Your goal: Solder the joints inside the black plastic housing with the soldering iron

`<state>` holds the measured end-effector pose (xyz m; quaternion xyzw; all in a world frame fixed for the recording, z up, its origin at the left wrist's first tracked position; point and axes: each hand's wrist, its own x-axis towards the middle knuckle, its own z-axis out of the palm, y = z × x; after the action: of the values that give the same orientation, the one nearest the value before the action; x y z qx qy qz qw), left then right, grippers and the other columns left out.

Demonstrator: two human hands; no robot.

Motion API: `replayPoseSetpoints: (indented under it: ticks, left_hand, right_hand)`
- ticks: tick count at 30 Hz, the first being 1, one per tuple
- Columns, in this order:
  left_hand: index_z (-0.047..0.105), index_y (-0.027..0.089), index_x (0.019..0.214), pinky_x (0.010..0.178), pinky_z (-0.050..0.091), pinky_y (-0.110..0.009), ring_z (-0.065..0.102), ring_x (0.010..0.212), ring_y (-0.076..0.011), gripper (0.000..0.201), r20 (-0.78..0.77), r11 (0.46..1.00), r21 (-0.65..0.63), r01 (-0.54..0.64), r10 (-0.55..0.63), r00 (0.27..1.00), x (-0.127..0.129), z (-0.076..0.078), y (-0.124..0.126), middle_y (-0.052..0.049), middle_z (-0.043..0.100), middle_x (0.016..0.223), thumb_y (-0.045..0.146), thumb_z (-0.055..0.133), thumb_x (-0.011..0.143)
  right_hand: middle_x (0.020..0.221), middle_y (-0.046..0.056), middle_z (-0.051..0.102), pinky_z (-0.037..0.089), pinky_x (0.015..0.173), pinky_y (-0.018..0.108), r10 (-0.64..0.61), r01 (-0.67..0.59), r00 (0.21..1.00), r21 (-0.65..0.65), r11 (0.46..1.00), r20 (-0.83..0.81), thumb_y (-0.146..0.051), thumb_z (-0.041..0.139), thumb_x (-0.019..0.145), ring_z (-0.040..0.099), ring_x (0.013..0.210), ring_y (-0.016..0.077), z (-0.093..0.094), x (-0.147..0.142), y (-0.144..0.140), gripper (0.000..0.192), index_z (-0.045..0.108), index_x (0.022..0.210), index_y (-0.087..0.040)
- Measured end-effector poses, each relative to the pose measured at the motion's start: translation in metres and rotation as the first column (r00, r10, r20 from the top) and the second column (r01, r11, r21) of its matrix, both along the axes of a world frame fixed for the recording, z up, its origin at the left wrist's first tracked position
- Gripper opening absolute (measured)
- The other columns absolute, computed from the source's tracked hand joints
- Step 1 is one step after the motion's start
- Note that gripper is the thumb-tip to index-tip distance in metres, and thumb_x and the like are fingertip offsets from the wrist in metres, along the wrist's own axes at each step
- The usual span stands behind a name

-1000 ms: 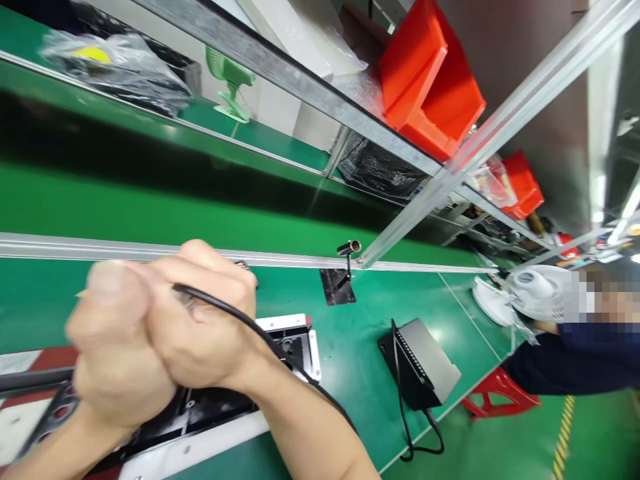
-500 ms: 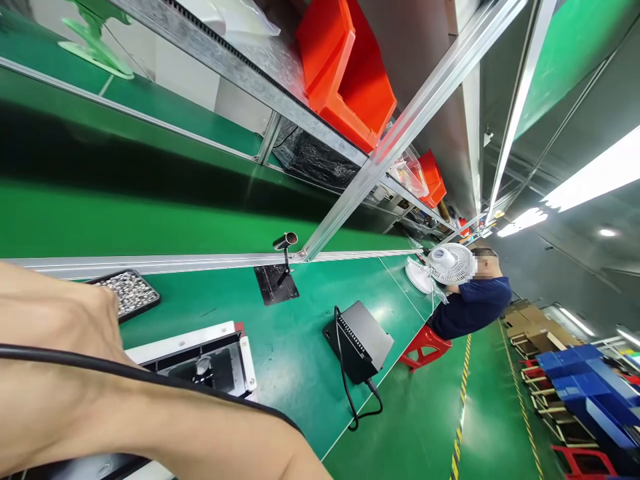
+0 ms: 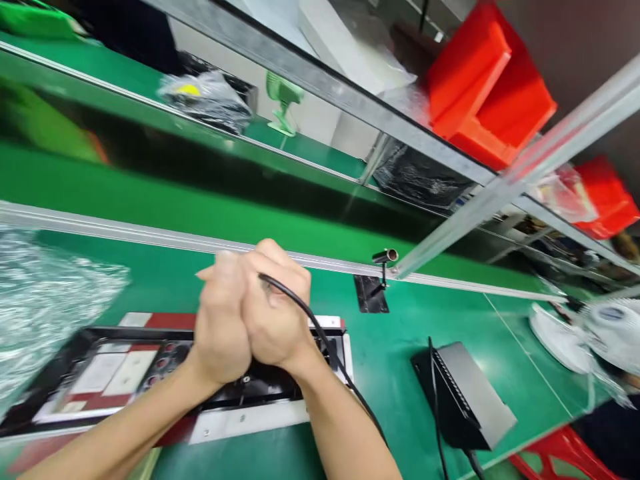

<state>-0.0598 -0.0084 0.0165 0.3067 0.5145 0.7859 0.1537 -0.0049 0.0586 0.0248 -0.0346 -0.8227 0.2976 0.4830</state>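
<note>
Here my two hands are pressed together above the panel assembly (image 3: 150, 373), which lies flat on the bench (image 3: 400, 347) directly beneath them. My right hand (image 3: 277, 313) is closed around a tool whose black cable (image 3: 320, 337) leaves my fist and runs back along my right forearm; the tool itself is hidden inside the grip, so I cannot tell what kind it is. My left hand (image 3: 220, 320) is closed too, wrapped against the right one to steady it.

Under my hands the black inner part of the assembly sits in its white frame, with red and white patches showing further to my left. Judging by that, the parts are already laid in place and I am working at one spot near the right end; whether other spots are finished I cannot tell, since my hands cover them.

Beyond my right hand stands a black box (image 3: 465, 393) with its own lead, and left of my left hand lies crinkled plastic wrap (image 3: 45, 300).
</note>
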Motion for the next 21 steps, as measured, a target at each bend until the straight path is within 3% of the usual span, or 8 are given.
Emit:
replayPoseSetpoints:
  ticks: [1,3,6,10,16,21]
  left_hand:
    - [0.042,0.030,0.079,0.062,0.048,-0.035,0.034,0.069,-0.0164,0.086,-0.010,1.000,-0.005,-0.030,0.030,1.000,-0.0043,-0.0005,-0.0036,0.006,0.041,0.077,0.106,0.073,0.105]
    - [0.036,0.032,0.080,0.061,0.043,-0.038,0.029,0.070,-0.0177,0.087,-0.015,0.999,-0.023,-0.044,0.044,0.999,-0.0070,-0.0014,-0.0059,0.006,0.035,0.076,0.108,0.069,0.104]
    - [0.039,0.031,0.082,0.063,0.044,-0.039,0.034,0.072,-0.0189,0.079,0.002,0.999,-0.052,-0.006,0.007,1.000,-0.0044,-0.0033,-0.0040,0.005,0.038,0.078,0.100,0.064,0.112]
    - [0.039,0.031,0.081,0.062,0.043,-0.040,0.031,0.072,-0.0196,0.083,0.015,0.998,-0.054,0.031,-0.031,0.999,-0.0036,-0.0067,-0.0035,0.005,0.037,0.078,0.105,0.063,0.110]
    - [0.063,0.028,0.073,0.067,0.055,-0.045,0.031,0.069,-0.0213,0.087,-0.003,0.997,-0.044,0.064,-0.064,0.998,-0.0064,-0.0048,-0.0038,0.004,0.036,0.076,0.109,0.066,0.105]
    - [0.059,0.029,0.071,0.065,0.056,-0.046,0.044,0.068,-0.0227,0.087,-0.003,0.996,-0.037,0.076,-0.076,0.997,-0.0051,-0.0031,-0.0035,0.002,0.047,0.073,0.110,0.067,0.104]
  right_hand:
    - [0.087,0.002,0.083,0.065,0.076,0.028,0.005,-0.006,1.000,-0.037,0.999,-0.027,-0.028,0.058,0.130,0.074,0.081,0.0156,0.0007,0.0010,0.0023,0.050,0.088,0.090,-0.023]
    - [0.082,0.002,0.076,0.061,0.072,0.028,0.007,-0.010,0.999,-0.086,0.996,-0.039,-0.036,0.060,0.133,0.070,0.078,0.0148,0.0003,0.0021,0.0044,0.055,0.082,0.084,-0.024]
    - [0.080,0.001,0.068,0.059,0.071,0.029,0.004,-0.003,1.000,-0.145,0.989,0.009,-0.042,0.064,0.133,0.068,0.078,0.0152,-0.0028,0.0020,0.0026,0.061,0.073,0.076,-0.024]
    - [0.083,0.002,0.073,0.062,0.073,0.031,0.025,-0.027,1.000,-0.159,0.987,-0.015,-0.043,0.063,0.134,0.069,0.080,0.0170,-0.0071,0.0004,0.0018,0.057,0.077,0.081,-0.025]
    - [0.085,0.002,0.076,0.064,0.074,0.031,0.020,-0.021,1.000,-0.154,0.988,-0.006,-0.041,0.065,0.133,0.072,0.081,0.0171,-0.0062,0.0017,0.0032,0.051,0.083,0.088,-0.024]
    - [0.082,0.002,0.072,0.061,0.071,0.033,0.032,-0.045,0.996,-0.157,0.987,-0.082,-0.036,0.063,0.133,0.069,0.078,0.0168,-0.0026,0.0029,0.0009,0.055,0.079,0.082,-0.023]
